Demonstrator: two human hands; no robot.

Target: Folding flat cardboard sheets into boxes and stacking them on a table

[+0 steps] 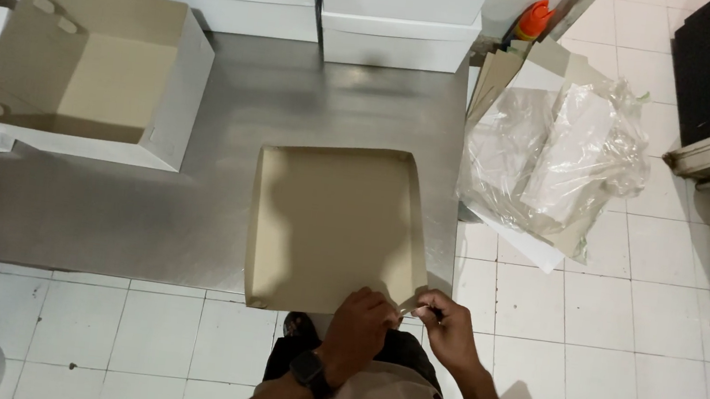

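Over on the left, an already-assembled open box (93, 72) is sitting on the steel table (193, 217), with white closed boxes (403, 9) stacking up behind it. Moving across, the shallow cardboard tray (330, 223) is lying at the table's near edge, overhanging it a little. The left hand (361, 325), wearing a dark wristwatch (311, 370), is curling closed over the tray's near right corner, and the right hand (441, 318) is pinching a small flap (408, 304) there. I'd judge the corner-locking step is under way; the next move seems to call for a firm, aligned push so the tab seats. Farther right, crumpled clear plastic wrap (555, 160) is covering flat cardboard sheets (498, 73). The fingers are hiding the slot itself, and an orange object (534, 19) is only partly showing.
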